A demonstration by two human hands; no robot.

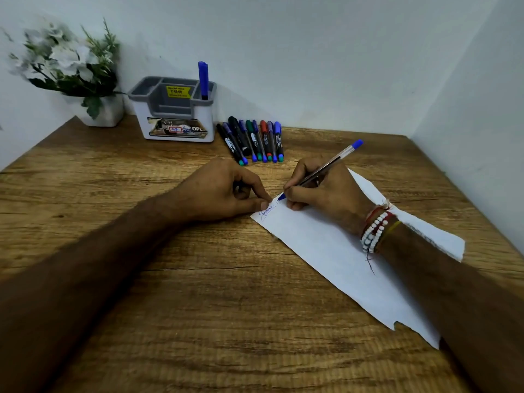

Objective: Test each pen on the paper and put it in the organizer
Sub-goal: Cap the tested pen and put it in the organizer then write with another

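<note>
On my feed the wooden table [198, 307] fills most of the view and runs back into a corner of pale walls. A long white strip of paper [326, 251] with torn edges lies slantwise across its right half, from near right up to the middle. At the far left stands a white pot [109, 114] of white flowers, blurred. Just right of it, against the far wall, is the grey and white organizer [175, 129], with a yellow price sticker [178, 91] inside. One blue marker [203, 78] stands upright in its right-hand compartment.

The left hand [221, 191] rests at mid-table. Its fingers are curled in, and thumb and forefinger tips pinch down on the paper's far left corner. The right hand [326, 191] lies on the paper, wrapped in a writing grip round a clear pen [326, 167] with a blue end plug. The pen's blue tip touches the sheet just right of the left thumb. Beaded bracelets [374, 231] circle the right wrist.

A row of markers [255, 140] lies side by side on the table, right of the organizer and beyond the hands. A small blue scribble [268, 211] marks the paper beside the left thumb.
</note>
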